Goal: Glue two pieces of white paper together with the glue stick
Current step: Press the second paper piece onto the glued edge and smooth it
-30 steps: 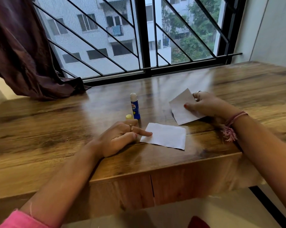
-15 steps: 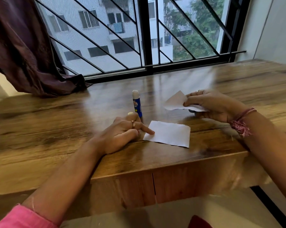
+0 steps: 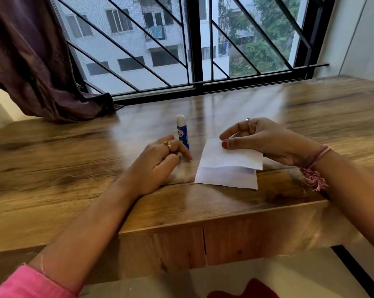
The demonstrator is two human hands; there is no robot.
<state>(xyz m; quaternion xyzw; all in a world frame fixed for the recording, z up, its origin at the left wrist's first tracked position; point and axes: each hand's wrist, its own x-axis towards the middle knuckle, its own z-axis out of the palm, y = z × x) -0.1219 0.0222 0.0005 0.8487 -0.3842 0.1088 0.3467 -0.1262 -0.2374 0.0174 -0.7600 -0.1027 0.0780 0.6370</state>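
One white paper (image 3: 224, 178) lies flat on the wooden table (image 3: 310, 108) near its front edge. A second white paper (image 3: 229, 154) is held over it, covering its far part, pinched at the top edge by my right hand (image 3: 265, 140). The blue glue stick (image 3: 182, 133) stands upright, uncapped with its white tip up, just left of the papers. My left hand (image 3: 158, 164) rests on the table beside the stick's base, fingers loosely curled, off the papers; whether it holds the cap I cannot tell.
A barred window (image 3: 192, 50) runs along the table's far edge. A dark purple curtain (image 3: 31, 61) hangs at the far left and drapes onto the table. The table's front edge with a drawer front (image 3: 203, 244) is close to me.
My right hand has lifted the second paper from the far right and brought it over the first one. My left hand has pulled its finger off the lower paper's left edge.
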